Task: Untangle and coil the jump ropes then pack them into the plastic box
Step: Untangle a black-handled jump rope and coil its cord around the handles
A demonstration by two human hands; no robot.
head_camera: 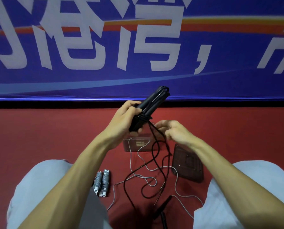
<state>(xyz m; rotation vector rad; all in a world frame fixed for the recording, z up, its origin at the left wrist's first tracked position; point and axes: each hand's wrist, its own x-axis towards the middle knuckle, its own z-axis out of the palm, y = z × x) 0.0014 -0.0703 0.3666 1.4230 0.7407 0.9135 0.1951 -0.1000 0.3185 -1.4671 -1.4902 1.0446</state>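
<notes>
My left hand (123, 119) grips a bundle of black jump rope handles (152, 101) with black cord wound round its middle, held up above the floor. My right hand (172, 131) pinches the loose black cord (154, 156) just below the bundle. That cord hangs down and loops across the red floor, crossing a thin grey cord (142, 176). A coiled grey jump rope (101, 183) lies on the floor at the left. The clear plastic box (129, 144) sits behind my hands, partly hidden, and its dark lid (187, 164) lies to the right.
Another black handle (165, 203) lies on the floor near my knees. My legs in light trousers frame the work area left and right. A blue banner with white characters (138, 47) hangs along the far edge of the red floor.
</notes>
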